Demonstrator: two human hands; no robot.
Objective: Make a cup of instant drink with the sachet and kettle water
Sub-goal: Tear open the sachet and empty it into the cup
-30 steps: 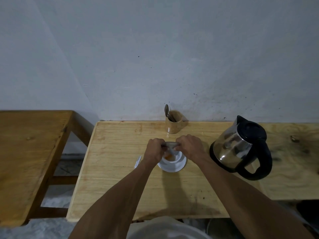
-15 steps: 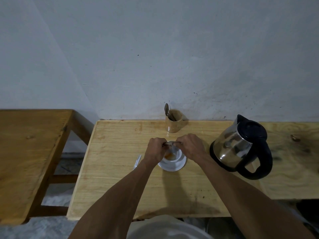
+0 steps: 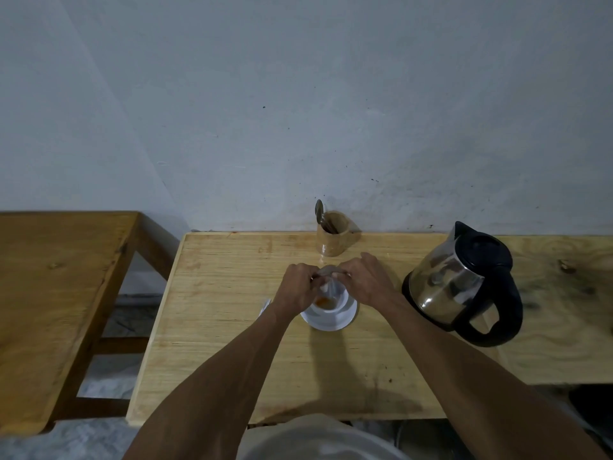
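Observation:
A white cup (image 3: 335, 303) stands on a white saucer (image 3: 326, 323) in the middle of the light wooden table (image 3: 232, 343). Orange-brown powder (image 3: 323, 302) lies inside the cup. My left hand (image 3: 297, 288) and my right hand (image 3: 365, 280) both pinch a small silvery sachet (image 3: 326, 277) just above the cup, its lower end hanging into the cup mouth. A steel kettle (image 3: 461, 283) with a black lid and handle stands to the right of the cup.
A wooden holder (image 3: 331, 237) with a spoon (image 3: 319, 210) stands by the wall behind the cup. A small pale scrap (image 3: 265, 305) lies left of the saucer, partly hidden by my left wrist. A darker wooden table (image 3: 59, 293) stands to the left across a gap.
Both hands have stayed over the cup with the sachet. My right hand's fingers have spread a little.

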